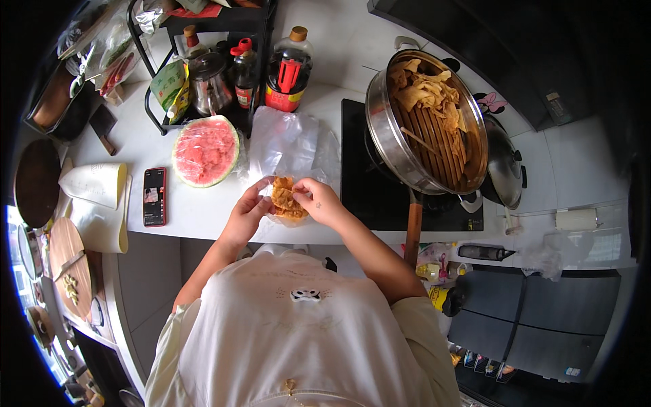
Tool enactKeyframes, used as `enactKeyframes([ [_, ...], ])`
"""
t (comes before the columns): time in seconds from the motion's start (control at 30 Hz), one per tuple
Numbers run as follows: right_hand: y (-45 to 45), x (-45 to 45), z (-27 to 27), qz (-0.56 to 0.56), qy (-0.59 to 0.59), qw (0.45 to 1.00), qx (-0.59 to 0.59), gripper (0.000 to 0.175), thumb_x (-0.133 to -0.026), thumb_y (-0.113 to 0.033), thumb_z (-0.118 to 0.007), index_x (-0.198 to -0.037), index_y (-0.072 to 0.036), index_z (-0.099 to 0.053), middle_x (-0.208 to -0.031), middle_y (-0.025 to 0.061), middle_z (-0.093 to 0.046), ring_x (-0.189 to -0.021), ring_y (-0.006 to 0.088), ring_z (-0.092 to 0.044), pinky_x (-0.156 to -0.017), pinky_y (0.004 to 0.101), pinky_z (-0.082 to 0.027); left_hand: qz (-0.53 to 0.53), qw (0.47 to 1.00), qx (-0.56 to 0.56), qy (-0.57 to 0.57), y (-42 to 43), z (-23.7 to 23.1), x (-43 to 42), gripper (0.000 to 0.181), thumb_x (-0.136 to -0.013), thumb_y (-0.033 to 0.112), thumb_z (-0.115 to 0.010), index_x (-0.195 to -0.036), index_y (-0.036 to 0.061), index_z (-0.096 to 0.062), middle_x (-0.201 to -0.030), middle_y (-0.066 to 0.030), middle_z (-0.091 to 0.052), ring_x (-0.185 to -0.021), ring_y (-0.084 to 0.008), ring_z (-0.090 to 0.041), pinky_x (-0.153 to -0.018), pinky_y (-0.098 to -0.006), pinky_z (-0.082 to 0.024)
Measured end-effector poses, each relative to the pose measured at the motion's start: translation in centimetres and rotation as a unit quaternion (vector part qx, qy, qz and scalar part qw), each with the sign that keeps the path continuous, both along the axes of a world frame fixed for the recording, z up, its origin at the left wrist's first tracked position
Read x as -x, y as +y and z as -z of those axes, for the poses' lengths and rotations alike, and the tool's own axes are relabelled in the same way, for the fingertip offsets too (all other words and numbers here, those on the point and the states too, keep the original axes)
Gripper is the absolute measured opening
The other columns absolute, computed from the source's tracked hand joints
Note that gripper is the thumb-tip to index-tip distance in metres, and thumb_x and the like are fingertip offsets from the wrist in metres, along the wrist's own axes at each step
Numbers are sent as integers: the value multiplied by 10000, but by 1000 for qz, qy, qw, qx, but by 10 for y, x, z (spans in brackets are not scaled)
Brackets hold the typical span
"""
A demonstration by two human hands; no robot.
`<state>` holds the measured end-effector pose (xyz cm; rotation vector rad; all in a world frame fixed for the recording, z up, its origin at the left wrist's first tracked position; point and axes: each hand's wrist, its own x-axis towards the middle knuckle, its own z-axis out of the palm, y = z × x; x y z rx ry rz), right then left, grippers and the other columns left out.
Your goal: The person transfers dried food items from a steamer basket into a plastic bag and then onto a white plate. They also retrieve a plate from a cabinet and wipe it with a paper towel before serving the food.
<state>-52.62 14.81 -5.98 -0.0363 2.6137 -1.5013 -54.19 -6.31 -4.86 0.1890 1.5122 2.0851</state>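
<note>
Over the front edge of the white counter, both hands are at a small clear plastic bag point(295, 220) with crinkled golden-brown food pieces point(286, 197), perhaps tofu skin. My left hand point(248, 208) grips the bag's left side, the thumb against the food. From the other side, my right hand point(319, 201) pinches at the upper right of the food; whether its fingertips grip a piece or the bag's film is hidden. Beyond the hands lie larger clear plastic bags point(282, 140). Similar tan sheets point(424, 96) are heaped in a steel steamer point(376, 122) on the right.
A cut watermelon under film point(206, 151) and a phone point(154, 197) lie left on the counter point(203, 219). Behind are a cleaver point(103, 127), a black rack point(147, 109) and a sauce bottle point(289, 71). Below the steamer, a wooden handle point(414, 224) projects past the cooktop point(351, 203).
</note>
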Motion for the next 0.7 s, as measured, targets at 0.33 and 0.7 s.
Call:
enactKeyframes([
  [0.33, 32, -35, -51, -51, 1, 862, -504, 402, -853, -244, -621, -1228, -132, -528, -1024, 115, -623, -863, 307, -626, -706, 388, -508, 32, 999, 11, 10, -15, -5, -11, 523, -948, 93, -496, -1439, 89, -318, -888, -34, -569, -871, -119, -533, -859, -274, -417],
  [0.7, 164, -36, -198, 162, 136, 960, -181, 225, -865, -154, -644, -1033, -4, -633, -827, 89, -653, -690, 149, -599, -632, 267, -484, 41, 997, 51, 29, -7, -22, -32, 609, -937, 135, -528, -1471, 101, -237, -890, -53, -579, -933, -136, -532, -918, -294, -386],
])
